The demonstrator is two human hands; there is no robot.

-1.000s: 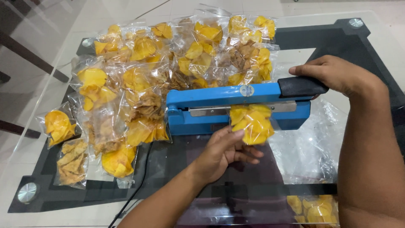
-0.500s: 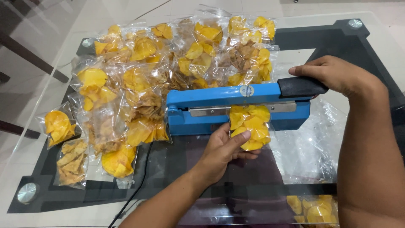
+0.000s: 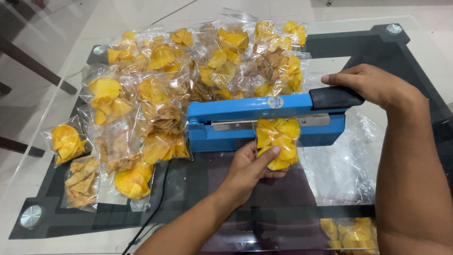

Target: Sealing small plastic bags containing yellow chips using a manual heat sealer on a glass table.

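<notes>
Your left hand [image 3: 250, 170] is pinching a small clear plastic bag of yellow chips [image 3: 278, 144]. Your thumb lies across the front of the bag and your other fingers are tucked behind it. The bag hangs at the front of the blue metal heat sealer [image 3: 236, 111], a little to the right of its middle. The top edge of the bag is tucked in under the sealer's arm.

Your right hand [image 3: 373, 85] lies on top of the black handle [image 3: 335, 97] at the right end of the sealer. Your fingers are pressed together and curl over the far side of the handle. The thumb is hidden, so how tight you hold it cannot be told. The arm looks down on the bag's top.

This looks like the closing step for this one bag. The next move calls for a flat, smooth bag top under the arm, no chips caught in the strip, and your left fingers well below the hot part.

Behind and to the left of the sealer sits a big pile of filled clear chip bags [image 3: 155, 94]. To the right of the sealer lies crinkly empty clear plastic [image 3: 344, 160]. A thin black cord [image 3: 151, 212] runs from the front left of the sealer toward you. All of it rests on a glass table with a black frame [image 3: 71, 226].
</notes>
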